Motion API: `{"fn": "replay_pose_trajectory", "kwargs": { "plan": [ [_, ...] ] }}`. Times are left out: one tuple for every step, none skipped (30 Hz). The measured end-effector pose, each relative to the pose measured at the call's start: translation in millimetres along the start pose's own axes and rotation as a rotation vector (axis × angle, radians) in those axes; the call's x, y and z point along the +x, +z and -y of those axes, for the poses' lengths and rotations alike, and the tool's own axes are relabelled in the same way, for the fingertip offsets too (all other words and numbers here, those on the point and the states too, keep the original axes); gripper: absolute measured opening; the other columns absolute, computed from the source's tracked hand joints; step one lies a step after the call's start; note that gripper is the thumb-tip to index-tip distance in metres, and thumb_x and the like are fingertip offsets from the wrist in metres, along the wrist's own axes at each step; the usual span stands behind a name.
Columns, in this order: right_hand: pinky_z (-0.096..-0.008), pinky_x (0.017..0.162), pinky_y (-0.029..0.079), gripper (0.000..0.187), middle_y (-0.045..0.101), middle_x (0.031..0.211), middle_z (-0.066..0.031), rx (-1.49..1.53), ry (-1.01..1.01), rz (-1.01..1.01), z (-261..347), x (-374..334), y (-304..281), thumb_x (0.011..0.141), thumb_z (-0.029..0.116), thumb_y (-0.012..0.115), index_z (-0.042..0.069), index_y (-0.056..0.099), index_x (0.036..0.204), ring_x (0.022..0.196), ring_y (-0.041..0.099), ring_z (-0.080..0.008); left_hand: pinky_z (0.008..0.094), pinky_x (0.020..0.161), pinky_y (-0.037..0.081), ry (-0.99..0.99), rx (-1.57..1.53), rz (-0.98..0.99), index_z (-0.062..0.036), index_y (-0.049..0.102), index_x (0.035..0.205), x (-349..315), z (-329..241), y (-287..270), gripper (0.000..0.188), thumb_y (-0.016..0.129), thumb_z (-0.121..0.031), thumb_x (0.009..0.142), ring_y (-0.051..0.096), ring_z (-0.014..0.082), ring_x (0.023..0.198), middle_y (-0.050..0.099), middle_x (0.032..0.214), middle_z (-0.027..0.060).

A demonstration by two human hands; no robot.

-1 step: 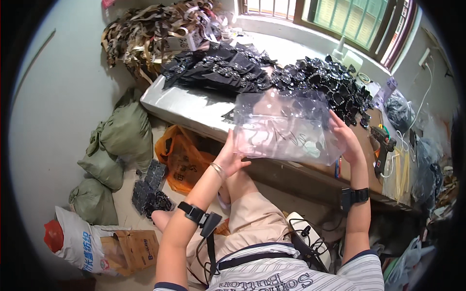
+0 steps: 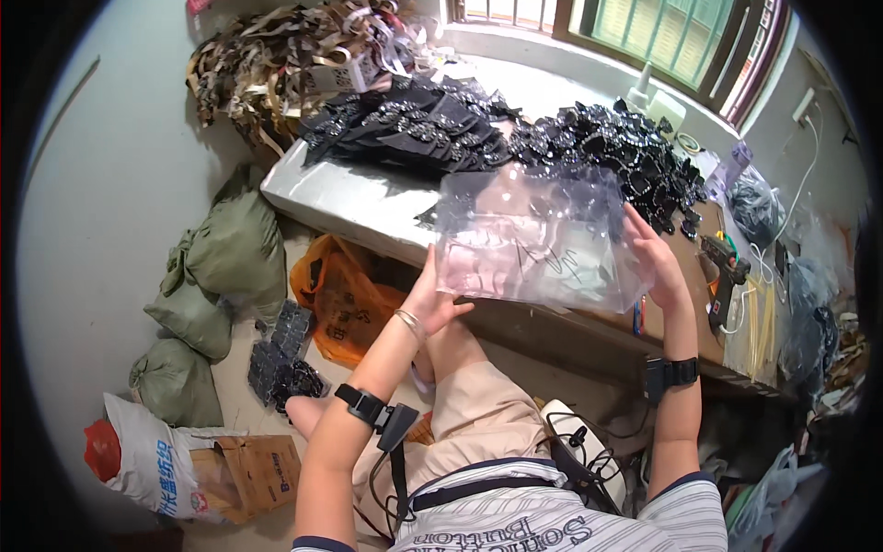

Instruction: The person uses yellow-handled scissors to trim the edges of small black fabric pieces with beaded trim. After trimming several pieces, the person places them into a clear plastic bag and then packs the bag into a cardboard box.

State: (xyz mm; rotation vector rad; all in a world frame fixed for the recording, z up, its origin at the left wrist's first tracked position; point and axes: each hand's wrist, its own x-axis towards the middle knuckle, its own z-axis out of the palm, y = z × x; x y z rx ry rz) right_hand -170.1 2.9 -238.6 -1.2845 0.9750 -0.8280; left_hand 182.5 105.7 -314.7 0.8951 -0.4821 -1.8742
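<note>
Between my two hands a clear plastic box is held up in front of the table's front edge. It is see-through, with dark handwritten strokes on its face and pale pink and greenish patches showing through. My left hand grips its lower left edge, thumb stretched out toward the right. On the opposite side, my right hand presses against its right edge with fingers pointing up. Behind the box lie a heap of shiny black beaded pieces and a stack of black fabric pieces with sparkling trim.
A glue gun lies right of the box, beside thin sticks. Ribbons pile at the back left. On the floor are green sacks, an orange plastic bag, dark trays and a cardboard box.
The plastic box and my hands have shifted very slightly left, and glare on its face has changed. The whole view has moved a little too.
</note>
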Motion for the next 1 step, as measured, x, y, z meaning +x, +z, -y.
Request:
{"fn": "replay_pose_trajectory", "kwargs": {
  "plan": [
    [-0.0555, 0.112, 0.006, 0.077, 0.019, 0.156, -0.0129, -0.014, -0.074, 0.020, -3.4, -0.4, -2.2, 0.082, 0.041, 0.056, 0.020, 0.026, 0.150, 0.144, 0.010, -0.0357, 0.0568, 0.113, 0.002, 0.008, -0.003, 0.086, -0.0248, 0.001, 0.152, 4.9, 5.1, -13.0, 0.092, 0.025, -0.081, 0.082, -0.001, 0.0321, 0.145, -0.003, 0.158, 0.0092]
  ]
}}
